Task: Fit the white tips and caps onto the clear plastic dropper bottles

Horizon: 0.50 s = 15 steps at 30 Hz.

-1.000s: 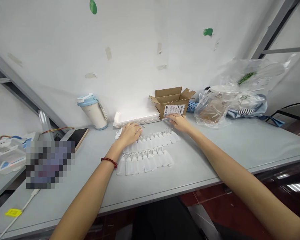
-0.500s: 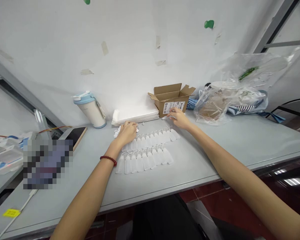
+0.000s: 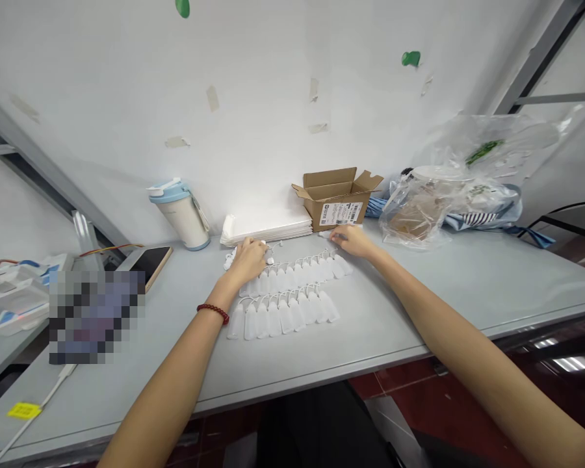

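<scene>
Two rows of translucent white tag-like pieces with white cord loops lie on the grey table, a back row (image 3: 302, 273) and a front row (image 3: 283, 316). Over the left end of the back row, my left hand (image 3: 248, 261) is closed with curled fingers. Small white bits show at its fingertips, and a white bunched item (image 3: 228, 259) peeks out beside it; what it grips is hidden. My right hand (image 3: 353, 242) pinches a small translucent white piece (image 3: 324, 234) near the tabletop, just in front of the open cardboard box (image 3: 316, 214).
A stack of flat white packets (image 3: 273, 229) lies against the wall, left of the box. Further left stand a tumbler (image 3: 182, 218) and a phone (image 3: 153, 263). Clear plastic bags (image 3: 414, 214) sit to the right. The table's front edge (image 3: 322, 379) runs close to my body.
My right hand has come down from the box's front face towards the tabletop, its fingers drawn together. My left hand stays nearly in place. The view has shifted slightly.
</scene>
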{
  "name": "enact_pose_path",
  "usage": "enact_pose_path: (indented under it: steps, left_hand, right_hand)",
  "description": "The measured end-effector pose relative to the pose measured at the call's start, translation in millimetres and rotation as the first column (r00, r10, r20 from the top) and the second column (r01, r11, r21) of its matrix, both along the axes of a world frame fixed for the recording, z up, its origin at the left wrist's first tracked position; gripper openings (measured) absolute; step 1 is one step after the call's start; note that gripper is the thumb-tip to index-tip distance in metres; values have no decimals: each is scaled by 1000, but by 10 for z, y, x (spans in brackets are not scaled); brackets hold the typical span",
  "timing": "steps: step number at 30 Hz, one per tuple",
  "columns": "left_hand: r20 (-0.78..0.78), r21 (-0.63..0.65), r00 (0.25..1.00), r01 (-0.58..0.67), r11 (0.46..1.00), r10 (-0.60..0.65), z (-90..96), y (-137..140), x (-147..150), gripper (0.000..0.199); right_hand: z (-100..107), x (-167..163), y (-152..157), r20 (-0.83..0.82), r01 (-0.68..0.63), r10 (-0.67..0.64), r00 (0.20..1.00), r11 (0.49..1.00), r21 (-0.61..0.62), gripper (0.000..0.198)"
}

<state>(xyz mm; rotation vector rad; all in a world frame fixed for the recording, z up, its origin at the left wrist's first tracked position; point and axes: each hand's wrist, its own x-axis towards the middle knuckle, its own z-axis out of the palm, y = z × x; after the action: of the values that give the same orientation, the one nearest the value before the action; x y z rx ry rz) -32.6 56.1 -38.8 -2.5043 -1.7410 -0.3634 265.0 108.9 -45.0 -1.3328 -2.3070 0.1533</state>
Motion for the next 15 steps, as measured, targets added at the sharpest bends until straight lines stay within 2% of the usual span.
enact_pose_path:
  steps: [6,9,12,15]
  left_hand:
    - [146,144,989,8,990,-29,3,8,-22,44]
    - [225,218,972,11,976,-61,49,-61,4,47]
    - [285,302,944,74,950,-164,93,-197,86,48]
    - [290,320,919,169,932,-266,118,-336,198,47]
  right_hand:
    - [27,-15,-39,-42,29,-28,999,1000,7,17]
    - [105,-86,-158,-212,23,-16,977,999,35,13]
    - [205,-214,-349,-440,-45,40,897,999,-2,9]
    - [283,-347,-537,-583,-194,105,805,977,-92,14]
